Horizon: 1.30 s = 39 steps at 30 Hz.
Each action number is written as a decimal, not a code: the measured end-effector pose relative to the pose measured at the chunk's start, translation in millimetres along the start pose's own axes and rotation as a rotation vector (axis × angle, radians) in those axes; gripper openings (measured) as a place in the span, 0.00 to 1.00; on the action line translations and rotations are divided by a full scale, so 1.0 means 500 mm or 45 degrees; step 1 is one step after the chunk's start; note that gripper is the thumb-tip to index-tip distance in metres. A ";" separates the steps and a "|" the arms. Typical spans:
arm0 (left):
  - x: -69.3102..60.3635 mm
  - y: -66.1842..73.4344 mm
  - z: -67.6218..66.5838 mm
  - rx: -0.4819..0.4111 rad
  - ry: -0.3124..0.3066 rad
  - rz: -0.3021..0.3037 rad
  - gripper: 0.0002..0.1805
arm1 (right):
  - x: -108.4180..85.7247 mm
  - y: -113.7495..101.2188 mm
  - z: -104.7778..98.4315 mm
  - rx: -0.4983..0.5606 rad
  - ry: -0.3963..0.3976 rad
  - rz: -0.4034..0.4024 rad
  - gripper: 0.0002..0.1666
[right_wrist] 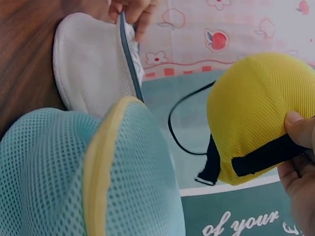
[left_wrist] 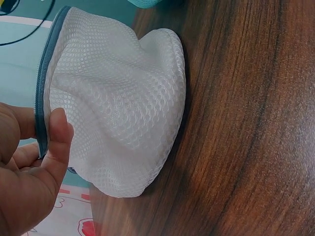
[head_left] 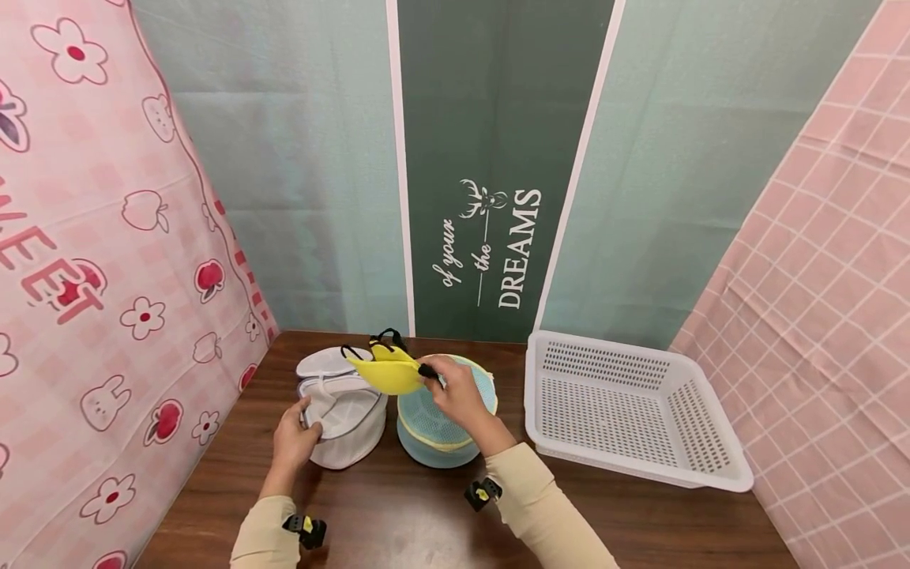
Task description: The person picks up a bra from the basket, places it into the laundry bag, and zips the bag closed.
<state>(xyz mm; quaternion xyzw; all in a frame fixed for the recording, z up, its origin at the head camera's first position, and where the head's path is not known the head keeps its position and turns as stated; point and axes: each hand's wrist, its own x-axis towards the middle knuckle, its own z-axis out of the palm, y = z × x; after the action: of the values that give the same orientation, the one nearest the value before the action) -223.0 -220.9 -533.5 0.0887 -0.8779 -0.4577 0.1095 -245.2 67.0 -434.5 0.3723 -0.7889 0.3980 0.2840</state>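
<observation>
My left hand [head_left: 295,436] pinches the zippered rim of a white mesh laundry bag [head_left: 348,452] between thumb and fingers. The bag stands on the table with its lid [head_left: 329,361] folded back. In the left wrist view, a grey-blue zipper [left_wrist: 44,73] runs along that rim. My right hand [head_left: 458,393] holds a yellow bra [head_left: 391,378] by its black band, in the air between the white bag and a blue mesh laundry bag [head_left: 435,427]. One ribbed cup [right_wrist: 261,103] and a thin black strap [right_wrist: 172,120] show in the right wrist view.
The blue bag, trimmed in yellow, stands right of the white one, its top closed over. A white perforated plastic basket [head_left: 538,411] sits at the right of the brown wooden table [head_left: 398,514]. Cloth hangings enclose the back and both sides.
</observation>
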 end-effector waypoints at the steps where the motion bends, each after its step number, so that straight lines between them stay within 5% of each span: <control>1: -0.001 0.000 0.000 0.001 0.001 0.001 0.31 | 0.000 0.000 0.004 -0.001 -0.005 -0.002 0.14; 12: 0.001 0.012 0.000 -0.082 0.033 0.020 0.30 | 0.010 -0.003 0.032 -0.013 -0.077 -0.011 0.08; 21: 0.002 0.021 -0.002 -0.566 -0.049 -0.092 0.30 | 0.015 -0.008 0.048 -0.016 -0.147 0.050 0.10; 31: 0.006 0.022 -0.004 -0.677 -0.041 -0.099 0.31 | 0.018 -0.004 0.066 0.094 -0.160 0.124 0.11; 39: 0.002 0.024 -0.007 -0.632 -0.063 -0.071 0.30 | 0.017 -0.005 0.079 0.226 -0.320 0.271 0.08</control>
<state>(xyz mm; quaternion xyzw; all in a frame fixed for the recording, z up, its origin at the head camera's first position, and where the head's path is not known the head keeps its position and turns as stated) -223.8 -217.3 -521.4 0.0722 -0.7383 -0.6640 0.0936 -253.7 29.5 -447.9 0.3571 -0.8149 0.4441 0.1057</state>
